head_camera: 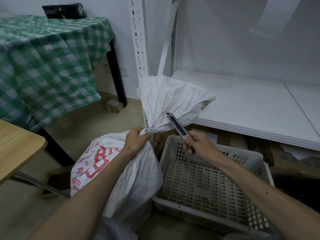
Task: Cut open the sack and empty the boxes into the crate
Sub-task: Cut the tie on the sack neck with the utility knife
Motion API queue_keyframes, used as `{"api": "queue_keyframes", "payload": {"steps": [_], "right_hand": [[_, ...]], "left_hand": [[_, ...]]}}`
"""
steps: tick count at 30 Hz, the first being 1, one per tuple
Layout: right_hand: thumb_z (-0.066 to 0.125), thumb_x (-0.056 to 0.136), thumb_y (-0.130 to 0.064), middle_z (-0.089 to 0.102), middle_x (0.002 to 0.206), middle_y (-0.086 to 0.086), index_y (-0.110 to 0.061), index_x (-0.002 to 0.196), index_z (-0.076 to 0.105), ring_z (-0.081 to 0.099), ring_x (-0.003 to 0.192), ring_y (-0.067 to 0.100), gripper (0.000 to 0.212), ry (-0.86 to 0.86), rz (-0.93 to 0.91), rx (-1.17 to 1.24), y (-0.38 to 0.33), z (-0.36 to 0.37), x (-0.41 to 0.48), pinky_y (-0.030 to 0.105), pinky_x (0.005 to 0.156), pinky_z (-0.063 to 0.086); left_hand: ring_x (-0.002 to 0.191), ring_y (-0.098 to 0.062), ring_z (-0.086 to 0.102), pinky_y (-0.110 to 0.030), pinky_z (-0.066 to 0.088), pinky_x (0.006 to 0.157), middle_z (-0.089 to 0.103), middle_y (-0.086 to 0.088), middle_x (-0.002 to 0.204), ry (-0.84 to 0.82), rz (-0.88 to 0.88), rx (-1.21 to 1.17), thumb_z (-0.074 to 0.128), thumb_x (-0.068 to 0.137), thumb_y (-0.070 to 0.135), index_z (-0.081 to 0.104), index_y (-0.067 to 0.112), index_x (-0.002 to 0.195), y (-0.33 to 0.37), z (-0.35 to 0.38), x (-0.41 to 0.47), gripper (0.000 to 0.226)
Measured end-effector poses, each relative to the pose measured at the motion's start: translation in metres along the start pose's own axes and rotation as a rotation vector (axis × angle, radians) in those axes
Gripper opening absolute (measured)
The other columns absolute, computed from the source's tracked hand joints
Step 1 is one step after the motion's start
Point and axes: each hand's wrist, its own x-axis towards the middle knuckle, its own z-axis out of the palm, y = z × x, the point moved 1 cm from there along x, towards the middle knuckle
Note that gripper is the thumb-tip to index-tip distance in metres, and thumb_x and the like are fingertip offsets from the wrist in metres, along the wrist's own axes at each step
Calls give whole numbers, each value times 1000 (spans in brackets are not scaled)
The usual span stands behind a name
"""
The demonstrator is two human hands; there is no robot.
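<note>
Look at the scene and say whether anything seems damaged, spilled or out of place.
Nothing stands out. The sack is tied and uncut, gripped at its neck by the left hand; the right hand holds a knife above the crate.

tied white sack (121, 170), grey crate (207, 187) beside it

Both bare forearms reached forward, left hand (136, 141) fisted around a gathered neck, right hand (197, 142) gripped a handle, fingers curled
</note>
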Motion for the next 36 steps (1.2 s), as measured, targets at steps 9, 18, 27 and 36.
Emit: {"api": "queue_keyframes", "payload": {"steps": [9, 18, 27, 36], "right_hand": [[43, 102, -17, 67, 78, 9, -2, 105, 58, 52, 57, 14, 21, -13, 31, 249, 0, -6, -1, 26, 56, 41], [45, 101, -16, 58, 67, 4, -2, 97, 59, 47, 53, 12, 21, 67, 42, 187, 0, -2, 1, 24, 52, 37], [48, 100, -19, 53, 60, 2, -1, 91, 58, 42, 49, 12, 23, 102, 27, 179, -6, 6, 2, 25, 49, 33], [50, 99, -24, 52, 60, 3, -4, 87, 61, 41, 49, 12, 26, 92, 47, 317, -11, 7, 4, 23, 50, 32]], "left_hand": [[92, -25, 66, -34, 49, 80, 73, -8, 93, 9, -2, 26, 70, 86, 35, 73, 9, 98, 0, 0, 1, 28], [92, -26, 67, -40, 52, 86, 73, -8, 92, 3, -7, 39, 71, 86, 35, 73, 10, 96, 2, 1, -1, 27], [92, -26, 66, -37, 52, 83, 73, -9, 93, -1, -12, 37, 71, 86, 36, 73, 9, 98, 2, 2, -2, 30], [81, -20, 63, -27, 42, 70, 70, -6, 86, -6, -68, -12, 72, 85, 32, 72, 8, 92, 9, 0, -7, 25]]}}
